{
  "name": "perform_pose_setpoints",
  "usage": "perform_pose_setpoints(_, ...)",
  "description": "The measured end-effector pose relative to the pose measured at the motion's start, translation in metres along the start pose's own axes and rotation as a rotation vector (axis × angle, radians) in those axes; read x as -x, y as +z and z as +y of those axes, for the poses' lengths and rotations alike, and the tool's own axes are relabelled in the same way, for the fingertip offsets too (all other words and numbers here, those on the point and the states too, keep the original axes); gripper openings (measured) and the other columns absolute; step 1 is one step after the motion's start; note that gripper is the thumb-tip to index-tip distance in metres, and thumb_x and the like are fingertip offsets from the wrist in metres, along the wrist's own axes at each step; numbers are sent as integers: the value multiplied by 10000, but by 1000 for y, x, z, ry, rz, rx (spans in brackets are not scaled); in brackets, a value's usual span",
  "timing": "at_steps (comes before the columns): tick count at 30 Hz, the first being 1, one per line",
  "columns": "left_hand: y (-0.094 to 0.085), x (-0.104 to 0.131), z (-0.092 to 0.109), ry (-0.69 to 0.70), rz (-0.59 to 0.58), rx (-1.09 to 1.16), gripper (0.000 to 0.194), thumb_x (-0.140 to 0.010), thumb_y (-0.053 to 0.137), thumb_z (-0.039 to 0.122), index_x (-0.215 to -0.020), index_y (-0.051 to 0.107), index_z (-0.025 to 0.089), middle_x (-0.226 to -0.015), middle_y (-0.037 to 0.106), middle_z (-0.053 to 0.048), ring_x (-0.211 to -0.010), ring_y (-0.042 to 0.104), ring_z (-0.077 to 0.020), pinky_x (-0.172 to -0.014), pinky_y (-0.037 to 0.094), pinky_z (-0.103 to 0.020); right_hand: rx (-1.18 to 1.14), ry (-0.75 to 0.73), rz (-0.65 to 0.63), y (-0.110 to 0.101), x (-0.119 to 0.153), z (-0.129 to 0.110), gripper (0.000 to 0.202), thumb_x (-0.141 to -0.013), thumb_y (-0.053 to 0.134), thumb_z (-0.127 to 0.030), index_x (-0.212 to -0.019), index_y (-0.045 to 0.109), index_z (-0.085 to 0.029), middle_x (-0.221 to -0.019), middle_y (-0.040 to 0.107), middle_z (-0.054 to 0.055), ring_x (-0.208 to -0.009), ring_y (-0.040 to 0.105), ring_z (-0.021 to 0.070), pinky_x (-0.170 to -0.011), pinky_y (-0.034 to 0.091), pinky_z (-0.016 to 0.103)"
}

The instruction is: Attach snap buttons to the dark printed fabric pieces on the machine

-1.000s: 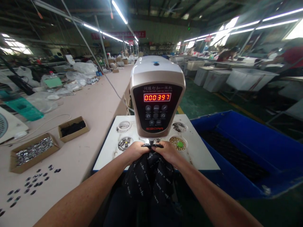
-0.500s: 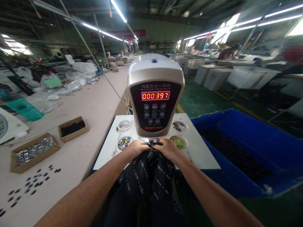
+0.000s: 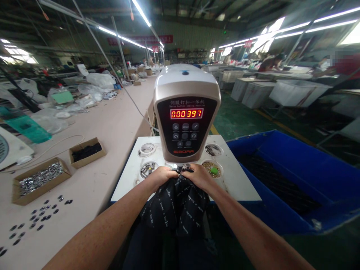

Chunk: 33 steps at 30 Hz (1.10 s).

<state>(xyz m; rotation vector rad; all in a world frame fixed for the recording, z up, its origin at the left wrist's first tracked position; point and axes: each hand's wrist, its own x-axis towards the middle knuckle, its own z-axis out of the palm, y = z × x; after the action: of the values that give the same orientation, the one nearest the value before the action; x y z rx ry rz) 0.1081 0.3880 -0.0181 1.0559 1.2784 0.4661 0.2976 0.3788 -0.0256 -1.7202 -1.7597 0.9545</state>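
Note:
A black fabric piece with white lettering (image 3: pixel 187 210) hangs down from both hands toward my lap. My left hand (image 3: pixel 163 177) pinches its top edge from the left, thumb toward the middle. From the right, my right hand (image 3: pixel 200 176) grips the same edge, the thumbs close together. Both hands are at the foot of a button-fastening machine (image 3: pixel 188 84), whose red display reads 000397. The spot where cloth meets machine is partly hidden by my fingers and the machine head. Under the hands lies the white machine table (image 3: pixel 128 183).
Round wells hold metal parts (image 3: pixel 147 170) and brass-coloured pieces (image 3: pixel 210 168). At left, a bench bears a carton of metal snaps (image 3: pixel 41 180), a carton of black pieces (image 3: pixel 86 152) and loose snaps (image 3: pixel 42 215). A blue bin (image 3: pixel 284 150) with dark fabric stands right.
Both hands keep hold of the fabric at the machine, nearly still. The machine head sits slightly further right in view. The display reads the same.

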Motion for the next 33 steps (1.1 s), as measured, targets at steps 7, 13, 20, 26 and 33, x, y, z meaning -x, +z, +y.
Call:
perform_pose_setpoints(7, -2, -1, -6, 26, 22, -28, 186, -610, 698, 321, -706, 681, 163, -657, 691, -10, -612, 606, -179, -573, 437, -268, -15, -73, -86, -11, 4, -1, 250, -854, 634, -417, -864, 726, -185, -866, 762, 8, -849, 683, 197, -686, 431, 243)
perform_pose_setpoints(13, -2, 3, -4, 59, 22, -87, 227, -643, 700, 359, -750, 684, 160, -707, 704, -20, -674, 633, -197, -633, 454, -280, 111, -35, 87, 3, 11, -3, 310, -906, 593, -472, -878, 705, -185, -881, 754, 59, -840, 656, 218, -681, 371, 272)
perform_pose_setpoints(20, -6, 10, -18, 185, 153, -294, 352, -776, 643, 515, -697, 630, 172, -620, 604, 9, -624, 538, -177, -592, 348, -284, 261, -5, 203, 18, 13, 2, 326, -937, 570, -505, -859, 683, -209, -843, 760, 83, -800, 670, 231, -641, 329, 285)
perform_pose_setpoints(26, 1, 10, -21, 320, 295, -422, 329, -881, 537, 450, -709, 615, 181, -704, 636, -15, -742, 566, -204, -665, 368, -297, 318, 13, 204, 19, 13, -1, 262, -963, 564, -445, -1029, 672, -216, -980, 777, 97, -940, 707, 252, -738, 402, 289)
perform_pose_setpoints(33, 8, 14, -30, 386, 404, -510, 239, -918, 546, 424, -871, 633, 206, -898, 703, -48, -905, 621, -230, -817, 407, -311, 341, -21, 224, 20, 18, 2, 232, -988, 536, -422, -1027, 647, -223, -943, 781, 89, -924, 725, 263, -734, 413, 296)
